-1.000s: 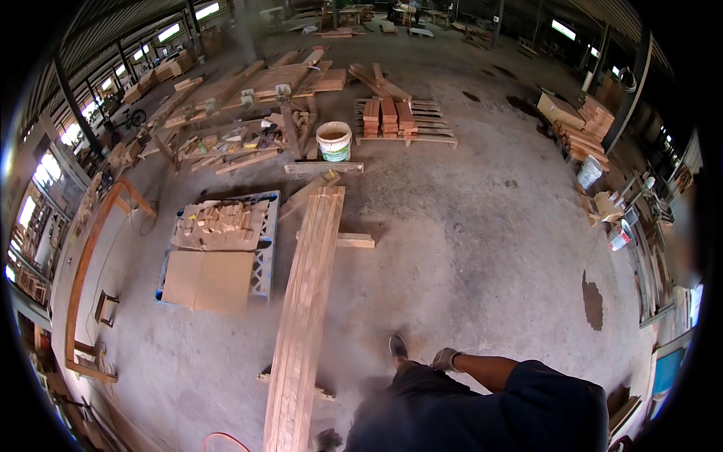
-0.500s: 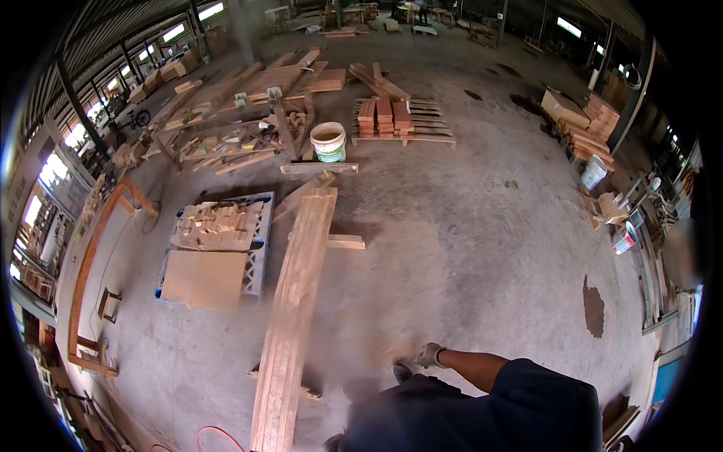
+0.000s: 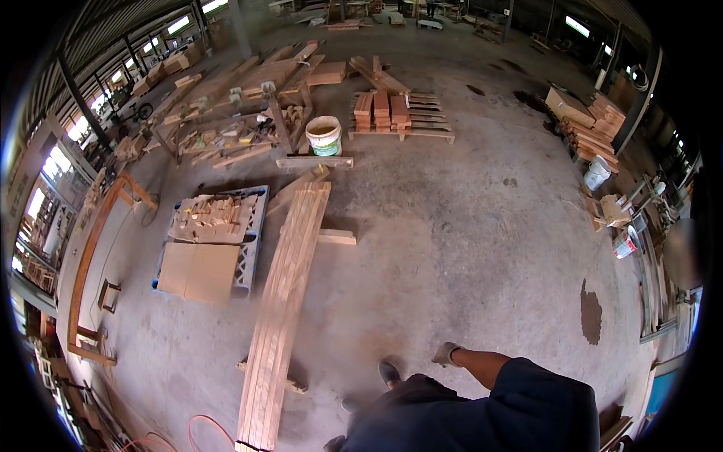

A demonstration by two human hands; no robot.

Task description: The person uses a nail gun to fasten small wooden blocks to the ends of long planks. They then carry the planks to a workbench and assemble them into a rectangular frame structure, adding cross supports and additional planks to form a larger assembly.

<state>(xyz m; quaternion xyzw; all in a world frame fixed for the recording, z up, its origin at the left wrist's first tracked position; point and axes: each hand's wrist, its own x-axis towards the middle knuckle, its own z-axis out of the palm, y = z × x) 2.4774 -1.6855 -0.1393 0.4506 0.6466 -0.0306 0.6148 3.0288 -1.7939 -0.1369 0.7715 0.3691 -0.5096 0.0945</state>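
Long planks | nearest right hand | gloved, grip state unclear, nothing held

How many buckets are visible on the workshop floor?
2. A white bucket stands beyond the far end of the long plank stack; another white bucket sits by the lumber pile at right. Clutter along the edges may hide more.

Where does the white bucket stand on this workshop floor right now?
In the head view the white bucket stands upper centre on the concrete floor, just beyond the far end of the long plank stack, left of the pallet of short boards.
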